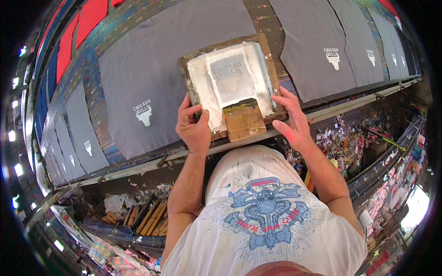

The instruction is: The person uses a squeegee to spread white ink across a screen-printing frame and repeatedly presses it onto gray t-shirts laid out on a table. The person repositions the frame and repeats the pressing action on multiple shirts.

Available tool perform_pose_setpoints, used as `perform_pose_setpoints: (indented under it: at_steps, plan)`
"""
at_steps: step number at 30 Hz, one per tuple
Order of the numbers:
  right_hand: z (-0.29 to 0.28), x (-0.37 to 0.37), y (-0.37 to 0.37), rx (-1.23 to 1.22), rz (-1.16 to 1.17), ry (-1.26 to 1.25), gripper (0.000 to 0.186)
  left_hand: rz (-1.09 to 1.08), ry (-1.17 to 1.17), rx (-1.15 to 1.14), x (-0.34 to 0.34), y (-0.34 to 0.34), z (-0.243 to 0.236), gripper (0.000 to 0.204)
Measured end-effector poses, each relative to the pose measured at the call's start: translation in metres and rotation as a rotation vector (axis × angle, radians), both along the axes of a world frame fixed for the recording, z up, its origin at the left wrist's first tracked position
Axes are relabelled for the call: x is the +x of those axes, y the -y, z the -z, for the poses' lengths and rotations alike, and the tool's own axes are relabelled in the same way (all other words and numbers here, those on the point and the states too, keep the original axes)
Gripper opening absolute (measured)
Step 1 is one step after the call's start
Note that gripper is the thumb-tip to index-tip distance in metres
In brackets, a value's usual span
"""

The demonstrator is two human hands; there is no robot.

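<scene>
A wooden-framed printing screen with a white-smeared border lies over a dark grey fabric piece on the long table. Its mesh window carries a bull-head design with lettering. A brown, stained wooden squeegee rests at the screen's near side, its handle end over the frame's near edge. My left hand grips the near left corner of the frame, thumb on top. At the near right corner, my right hand holds the frame's side with its fingers, the thumb spread away toward the near edge.
Grey fabric pieces with white bull-head prints lie along the table to both sides. Red pieces lie at the far left. A metal rail runs along the near edge. Below are a trough of scraps and wooden-handled tools.
</scene>
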State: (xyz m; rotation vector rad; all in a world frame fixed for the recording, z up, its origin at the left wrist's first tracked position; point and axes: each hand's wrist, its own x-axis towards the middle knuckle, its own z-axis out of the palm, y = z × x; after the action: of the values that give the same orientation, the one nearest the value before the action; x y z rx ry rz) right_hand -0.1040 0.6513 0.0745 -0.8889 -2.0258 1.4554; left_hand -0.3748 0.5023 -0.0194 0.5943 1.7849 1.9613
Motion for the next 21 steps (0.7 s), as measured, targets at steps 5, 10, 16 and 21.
perform_pose_setpoints:
  at_steps: [5, 10, 16, 21]
  plan:
    - [-0.002, 0.005, -0.003, -0.004, -0.016, 0.015, 0.068, 0.006, 0.034, -0.014, 0.000, 0.001, 0.001, 0.026]
    - [-0.007, 0.004, -0.005, 0.008, -0.023, 0.044, 0.066, 0.023, 0.026, -0.047, -0.002, 0.000, -0.001, 0.025]
    - [-0.027, -0.006, 0.005, 0.467, -0.030, 0.264, 0.062, 0.034, 0.095, -0.012, -0.002, -0.002, -0.005, 0.025]
    - [-0.038, -0.019, 0.013, 0.655, -0.436, 0.269, 0.059, 0.035, 0.101, 0.019, 0.000, -0.005, -0.007, 0.024]
